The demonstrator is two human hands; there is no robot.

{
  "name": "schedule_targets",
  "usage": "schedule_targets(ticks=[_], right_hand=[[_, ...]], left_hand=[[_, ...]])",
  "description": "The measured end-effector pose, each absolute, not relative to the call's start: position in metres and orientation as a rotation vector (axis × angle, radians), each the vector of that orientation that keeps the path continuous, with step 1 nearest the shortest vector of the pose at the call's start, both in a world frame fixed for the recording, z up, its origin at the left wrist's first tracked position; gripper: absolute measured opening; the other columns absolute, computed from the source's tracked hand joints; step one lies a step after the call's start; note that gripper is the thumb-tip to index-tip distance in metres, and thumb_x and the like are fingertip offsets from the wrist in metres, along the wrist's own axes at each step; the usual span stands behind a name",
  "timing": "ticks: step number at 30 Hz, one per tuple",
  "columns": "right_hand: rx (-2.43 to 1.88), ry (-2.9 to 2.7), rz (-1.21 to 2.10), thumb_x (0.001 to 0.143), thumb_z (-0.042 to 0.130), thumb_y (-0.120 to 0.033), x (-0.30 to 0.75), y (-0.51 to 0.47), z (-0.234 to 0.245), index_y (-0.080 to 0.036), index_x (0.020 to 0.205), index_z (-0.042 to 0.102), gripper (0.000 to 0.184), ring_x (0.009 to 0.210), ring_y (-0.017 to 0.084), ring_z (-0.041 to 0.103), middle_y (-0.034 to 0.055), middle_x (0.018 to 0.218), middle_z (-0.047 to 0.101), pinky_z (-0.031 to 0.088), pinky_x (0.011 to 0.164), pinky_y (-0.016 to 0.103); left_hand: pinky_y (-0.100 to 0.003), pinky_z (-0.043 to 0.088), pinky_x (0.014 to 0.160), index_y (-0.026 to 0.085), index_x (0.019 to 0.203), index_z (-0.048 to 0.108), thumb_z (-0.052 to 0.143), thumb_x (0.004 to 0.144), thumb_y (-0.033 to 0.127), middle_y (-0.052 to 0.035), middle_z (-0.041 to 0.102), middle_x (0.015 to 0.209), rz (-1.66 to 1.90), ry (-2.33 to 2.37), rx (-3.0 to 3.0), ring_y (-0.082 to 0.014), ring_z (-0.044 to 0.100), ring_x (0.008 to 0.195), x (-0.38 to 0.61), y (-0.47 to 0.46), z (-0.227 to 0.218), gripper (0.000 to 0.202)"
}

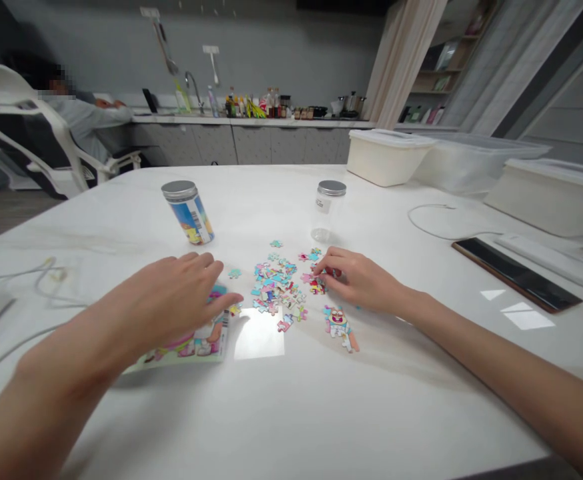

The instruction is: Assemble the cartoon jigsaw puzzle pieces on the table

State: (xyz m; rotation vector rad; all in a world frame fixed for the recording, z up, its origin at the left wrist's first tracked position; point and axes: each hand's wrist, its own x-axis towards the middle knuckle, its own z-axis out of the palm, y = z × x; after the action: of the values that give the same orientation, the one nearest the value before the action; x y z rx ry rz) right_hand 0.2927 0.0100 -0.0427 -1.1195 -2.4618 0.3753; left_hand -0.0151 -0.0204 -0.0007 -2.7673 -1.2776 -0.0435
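Several loose colourful puzzle pieces (pixel 276 285) lie in a heap on the white table (pixel 291 400). My right hand (pixel 359 280) rests at the heap's right edge, its fingertips pinched on a red and pink piece (pixel 317 285). My left hand (pixel 176 300) lies palm down with fingers stretched over a printed picture sheet (pixel 191 347), thumb pointing toward the heap. A small joined cluster showing a cartoon figure (pixel 339 325) sits just in front of my right hand.
A labelled jar with a metal lid (pixel 188 211) and a clear jar (pixel 327 210) stand behind the heap. A dark phone (pixel 516 273), cables and white storage boxes (pixel 386 155) occupy the right. A person sits slumped at the far left counter (pixel 84 117).
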Motion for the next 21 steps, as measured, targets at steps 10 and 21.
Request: schedule_targets(ticks=[10, 21], right_hand=[[-1.177, -2.395, 0.375, 0.087, 0.052, -0.016, 0.292, 0.012, -0.047, -0.020, 0.092, 0.067, 0.016, 0.074, 0.016, 0.057, 0.0048, 0.088, 0.063, 0.043, 0.067, 0.030], [-1.200, -2.373, 0.396, 0.085, 0.051, -0.014, 0.292, 0.013, -0.051, -0.020, 0.092, 0.068, 0.019, 0.074, 0.015, 0.055, 0.0045, 0.088, 0.061, 0.043, 0.069, 0.029]], left_hand=[[-0.029, 0.042, 0.058, 0.022, 0.103, 0.059, 0.055, 0.081, 0.046, -0.0056, 0.068, 0.089, 0.358, -1.762, -2.873, -0.0189, 0.062, 0.069, -0.027, -0.013, 0.026, 0.033], [-0.037, 0.047, 0.070, 0.019, 0.103, 0.055, 0.044, 0.085, 0.033, -0.0120, 0.068, 0.099, 0.248, -1.816, -2.643, -0.0274, 0.066, 0.085, -0.046, 0.016, 0.001, 0.024]])
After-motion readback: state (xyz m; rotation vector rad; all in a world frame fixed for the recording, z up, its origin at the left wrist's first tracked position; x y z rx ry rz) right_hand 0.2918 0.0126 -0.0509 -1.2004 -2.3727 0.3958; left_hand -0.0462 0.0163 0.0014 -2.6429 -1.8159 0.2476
